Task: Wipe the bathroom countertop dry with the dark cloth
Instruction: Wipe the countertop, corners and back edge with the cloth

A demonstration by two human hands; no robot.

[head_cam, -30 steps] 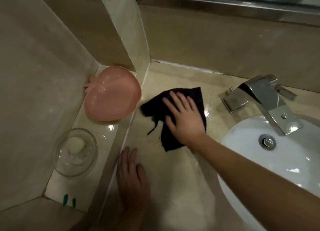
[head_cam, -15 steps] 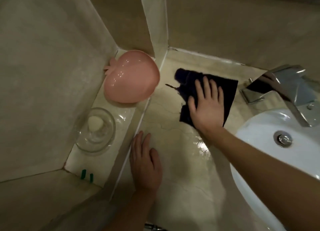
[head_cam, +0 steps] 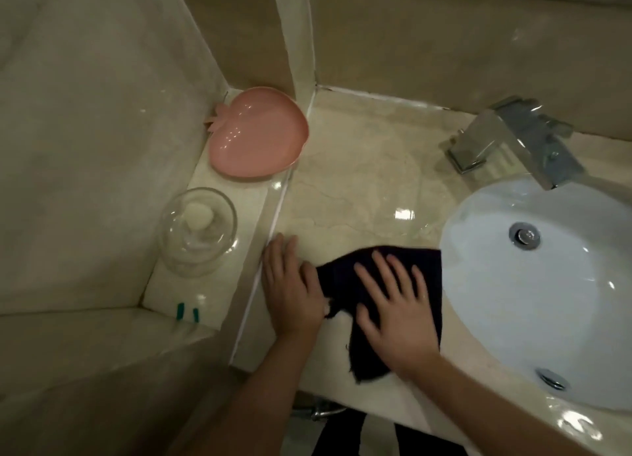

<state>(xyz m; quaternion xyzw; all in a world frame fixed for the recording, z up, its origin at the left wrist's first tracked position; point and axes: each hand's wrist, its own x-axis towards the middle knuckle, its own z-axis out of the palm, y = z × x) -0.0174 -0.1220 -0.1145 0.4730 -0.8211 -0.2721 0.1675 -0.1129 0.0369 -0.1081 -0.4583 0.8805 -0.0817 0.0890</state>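
1. Head view is cutting off the sink (head_cam: 547,284) at right; the faucet (head_cam: 519,137) is blurring.
2. Right hand (head_cam: 393,312) is pressing flat, fingers spread, on the dark cloth (head_cam: 342,281), near the countertop (head_cam: 352,188) front edge, touching the basin rim.
3. Left hand (head_cam: 290,291) is lying flat beside it.
4. Bare marble is lying behind, wet-glossy.

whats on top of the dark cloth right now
The right hand lies flat on the dark cloth, fingers spread. The left hand touches its left edge. The countertop beneath the cloth is covered, so wetness there is unseen.

Dark cloth (head_cam: 345,277), pink dish (head_cam: 254,132), white sink (head_cam: 564,318), beige veined countertop (head_cam: 349,188).
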